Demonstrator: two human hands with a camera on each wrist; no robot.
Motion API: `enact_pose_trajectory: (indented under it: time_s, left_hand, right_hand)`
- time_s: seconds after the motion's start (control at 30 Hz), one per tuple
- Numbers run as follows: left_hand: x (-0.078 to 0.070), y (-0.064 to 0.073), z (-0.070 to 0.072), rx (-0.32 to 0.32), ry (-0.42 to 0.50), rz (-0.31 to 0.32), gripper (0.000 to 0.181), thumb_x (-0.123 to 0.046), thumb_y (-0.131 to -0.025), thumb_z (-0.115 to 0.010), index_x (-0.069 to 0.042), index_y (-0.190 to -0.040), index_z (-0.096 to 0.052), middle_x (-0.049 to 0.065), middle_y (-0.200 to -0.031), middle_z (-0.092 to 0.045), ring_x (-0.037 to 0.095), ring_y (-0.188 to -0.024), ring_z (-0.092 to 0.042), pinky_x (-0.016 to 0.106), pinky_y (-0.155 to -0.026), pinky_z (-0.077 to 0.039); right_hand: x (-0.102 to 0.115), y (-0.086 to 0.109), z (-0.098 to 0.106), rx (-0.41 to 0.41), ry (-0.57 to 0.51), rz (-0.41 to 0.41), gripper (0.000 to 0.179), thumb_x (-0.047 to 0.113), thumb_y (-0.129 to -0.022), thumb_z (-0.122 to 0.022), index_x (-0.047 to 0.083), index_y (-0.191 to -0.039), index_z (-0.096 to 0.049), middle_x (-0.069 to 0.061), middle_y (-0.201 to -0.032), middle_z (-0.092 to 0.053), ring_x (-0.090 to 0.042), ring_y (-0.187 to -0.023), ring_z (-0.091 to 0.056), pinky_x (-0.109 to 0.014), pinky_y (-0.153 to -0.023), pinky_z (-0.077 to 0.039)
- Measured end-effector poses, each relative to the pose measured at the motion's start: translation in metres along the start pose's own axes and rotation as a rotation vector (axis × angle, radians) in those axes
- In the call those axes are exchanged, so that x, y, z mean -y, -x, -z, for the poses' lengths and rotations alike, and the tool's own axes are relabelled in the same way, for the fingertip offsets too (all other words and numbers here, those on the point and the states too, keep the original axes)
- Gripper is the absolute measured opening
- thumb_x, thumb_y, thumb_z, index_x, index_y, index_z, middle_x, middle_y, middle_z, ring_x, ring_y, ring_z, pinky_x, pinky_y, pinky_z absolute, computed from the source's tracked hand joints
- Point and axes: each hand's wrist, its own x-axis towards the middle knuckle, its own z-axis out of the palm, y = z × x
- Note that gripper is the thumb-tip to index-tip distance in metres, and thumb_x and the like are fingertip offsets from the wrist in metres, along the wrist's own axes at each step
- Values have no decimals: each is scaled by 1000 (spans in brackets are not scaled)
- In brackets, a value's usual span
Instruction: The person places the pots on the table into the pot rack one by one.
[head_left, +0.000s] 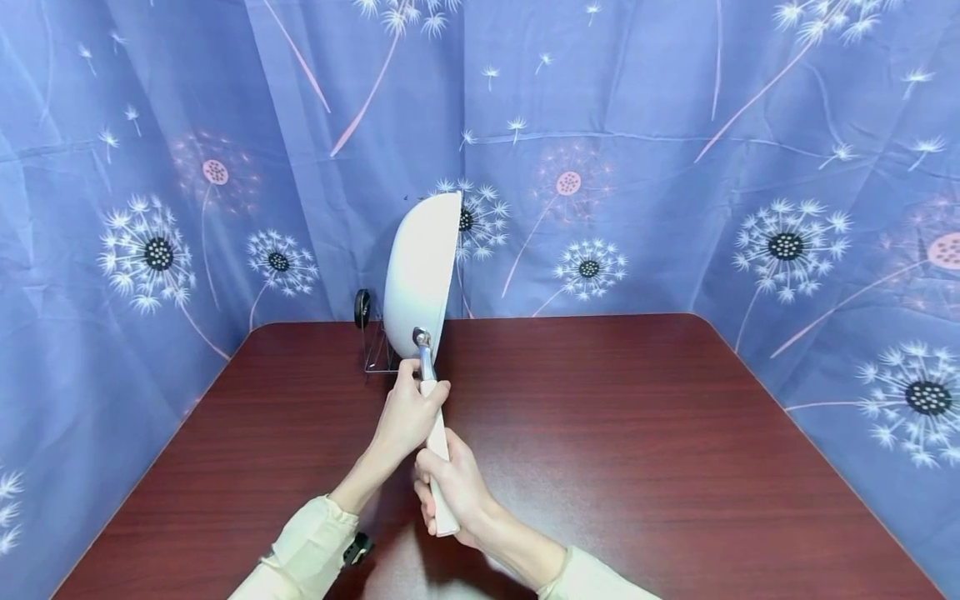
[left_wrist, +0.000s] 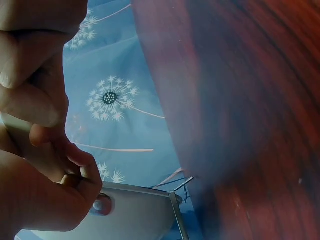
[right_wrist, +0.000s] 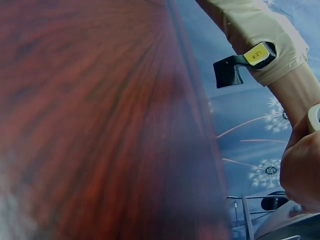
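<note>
A white wok (head_left: 422, 267) stands on its side at the far left of the table, its rounded outside to the left. Its long pale handle (head_left: 439, 433) points back towards me. My left hand (head_left: 408, 412) grips the handle close to the metal joint, thumb lying along it. Lower down, my right hand (head_left: 457, 483) holds the handle near its end with curled fingers. A thin wire rack (head_left: 381, 368) is under and beside the wok; whether the wok rests in it cannot be told. The left wrist view shows the wok (left_wrist: 140, 212) next to a rack wire (left_wrist: 177, 215).
A round black piece (head_left: 362, 308) stands at the rack's left side. The dark red wooden table (head_left: 637, 450) extends to both sides. Blue dandelion-print curtains (head_left: 600, 108) enclose its back and sides. A black camera mount (head_left: 357, 549) sits by my left sleeve.
</note>
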Motion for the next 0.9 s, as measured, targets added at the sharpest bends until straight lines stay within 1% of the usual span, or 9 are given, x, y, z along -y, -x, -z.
enact_pose_trajectory:
  time_s: [0.1,0.27,0.4,0.53,0.7,0.8,0.9]
  left_hand:
    - [-1,0,1,3,7,1,43,-28,-92,-64,-12,-127,-45,4,-78,-66,14,-63,-55,28,-59,-43]
    - [-2,-1,0,8,19,-5,42,-28,-93,-63,-11,-127,-44,4,-79,-64,15,-65,-54,28,-61,-43]
    - [1,-3,-1,18,21,-10,42,-28,-94,-63,-11,-126,-43,5,-80,-63,15,-66,-54,28,-63,-42]
    - [6,-5,-1,57,35,-27,46,-29,-94,-64,-10,-129,-41,9,-87,-67,14,-69,-55,27,-64,-44]
    - [9,-5,2,118,41,-27,53,-36,-95,-64,-12,-136,-39,11,-102,-70,15,-80,-60,27,-71,-46]
    - [9,-5,5,155,37,-22,58,-40,-96,-63,-13,-140,-36,10,-112,-69,17,-91,-63,30,-79,-48]
    - [9,-4,10,203,25,-27,64,-44,-96,-62,-14,-145,-34,10,-121,-67,19,-100,-64,35,-88,-49]
  right_hand:
    - [0,-1,0,0,-2,-4,19,4,-80,-48,9,-96,-38,3,-47,-42,-7,-31,-41,-24,-26,-35]
    - [0,-3,1,-4,3,-10,19,5,-81,-49,8,-96,-38,3,-48,-42,-7,-32,-41,-24,-27,-36]
    - [1,-3,2,-10,22,-15,19,6,-80,-50,8,-96,-39,2,-49,-43,-7,-32,-42,-24,-28,-37]
    - [2,-3,5,-11,45,-32,19,8,-82,-52,8,-98,-40,1,-53,-46,-8,-35,-45,-25,-31,-40]
    - [5,-3,9,0,60,-54,27,11,-85,-55,6,-108,-43,-1,-65,-51,-9,-39,-49,-26,-35,-45]
    - [6,-2,11,7,69,-63,33,13,-85,-56,5,-115,-43,-2,-70,-53,-10,-40,-51,-26,-36,-47]
    - [8,-1,13,15,80,-56,40,16,-88,-58,3,-123,-42,-4,-76,-56,-11,-44,-55,-28,-40,-51]
